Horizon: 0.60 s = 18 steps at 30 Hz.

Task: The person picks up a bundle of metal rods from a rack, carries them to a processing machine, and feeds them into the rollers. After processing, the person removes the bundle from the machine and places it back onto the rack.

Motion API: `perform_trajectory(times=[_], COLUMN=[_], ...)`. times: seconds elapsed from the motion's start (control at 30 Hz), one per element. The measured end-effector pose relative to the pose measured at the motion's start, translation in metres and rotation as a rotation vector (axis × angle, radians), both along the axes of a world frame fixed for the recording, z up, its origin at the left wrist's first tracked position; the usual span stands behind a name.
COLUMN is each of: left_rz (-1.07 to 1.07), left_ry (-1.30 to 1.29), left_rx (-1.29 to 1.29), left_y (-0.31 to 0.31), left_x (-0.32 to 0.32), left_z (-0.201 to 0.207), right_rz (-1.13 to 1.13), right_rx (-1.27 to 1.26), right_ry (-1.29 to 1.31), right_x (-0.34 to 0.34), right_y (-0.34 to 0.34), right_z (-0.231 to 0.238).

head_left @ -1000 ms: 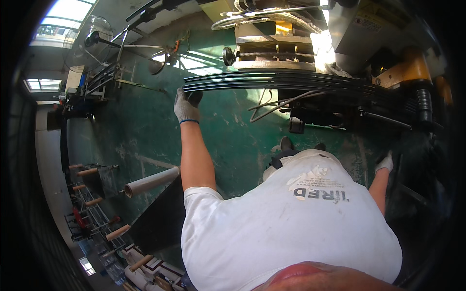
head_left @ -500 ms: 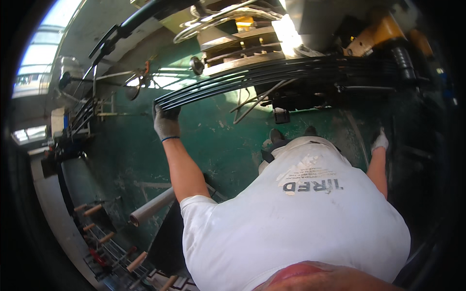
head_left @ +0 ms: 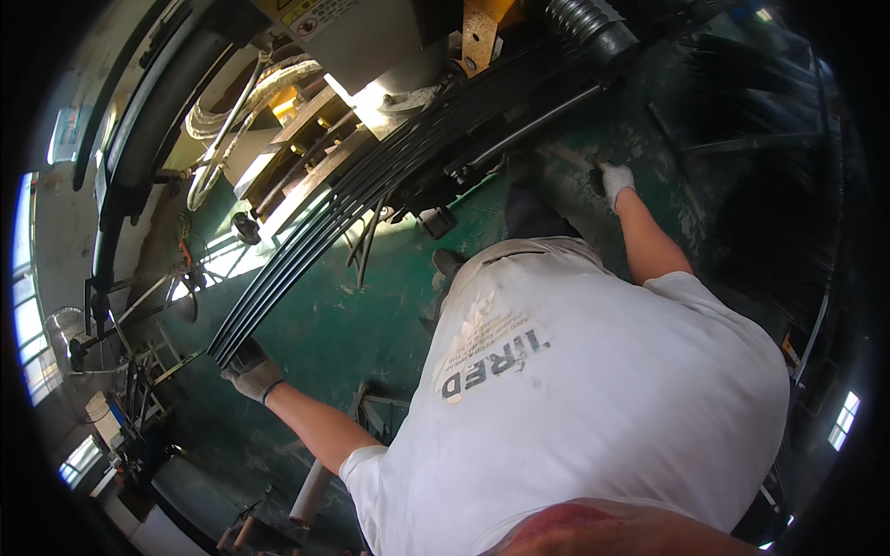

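Observation:
Several long, thin black rods or tubes (head_left: pixel 306 246) run side by side from the upper right down to the left. My left hand (head_left: pixel 252 372), in a pale work glove with dark fingers, is closed around their near-left ends. The far ends pass beneath a machine and are lost in the dark. My right hand (head_left: pixel 617 182), also gloved, hangs away from the rods over the floor with its fingers loosely stretched; nothing shows in it.
A machine with a pale housing (head_left: pixel 362 46) and yellow bracket (head_left: pixel 480 37) stands ahead. A dark ribbed cylinder (head_left: pixel 589 32) sits beside it. Coiled hoses (head_left: pixel 218 120) hang to its left. On the left stand metal racks (head_left: pixel 139 389), and a cardboard-like roll (head_left: pixel 311 496) lies behind my left arm.
My body has turned rightward, so the rods now slope steeply down to the left. My left hand keeps hold of their ends. My right hand has swung forward.

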<state>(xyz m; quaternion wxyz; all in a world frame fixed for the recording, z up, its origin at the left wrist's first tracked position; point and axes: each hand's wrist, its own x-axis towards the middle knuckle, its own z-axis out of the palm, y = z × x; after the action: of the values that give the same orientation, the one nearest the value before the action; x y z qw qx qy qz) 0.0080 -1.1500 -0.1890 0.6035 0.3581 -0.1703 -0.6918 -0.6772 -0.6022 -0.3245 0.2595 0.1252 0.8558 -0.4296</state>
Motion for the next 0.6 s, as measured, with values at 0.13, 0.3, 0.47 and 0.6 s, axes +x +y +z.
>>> perform_trajectory(times=[0.13,0.3,0.47,0.6], left_rz=[0.163,0.033,-1.14,-0.828], left_ry=[-0.125,-0.116,-1.539,-2.012], left_rx=[0.385,0.621,-0.694,-1.474], left_y=[0.068,0.165,0.25,0.256], left_x=[-0.115,-0.282,-0.435,-0.465], left_z=[-0.027,-0.115,-0.139,-0.127], right_rz=[0.013,0.704,1.256,1.065], right_rx=[-0.043,0.481,0.607,0.362], right_ry=[-0.009,0.095,0.127,0.114], right_x=[-0.05,-0.162,-0.204,-0.223], right_y=[0.014,0.066,0.006,-0.03], right_z=[-0.039,-0.156,-0.081,-0.025])
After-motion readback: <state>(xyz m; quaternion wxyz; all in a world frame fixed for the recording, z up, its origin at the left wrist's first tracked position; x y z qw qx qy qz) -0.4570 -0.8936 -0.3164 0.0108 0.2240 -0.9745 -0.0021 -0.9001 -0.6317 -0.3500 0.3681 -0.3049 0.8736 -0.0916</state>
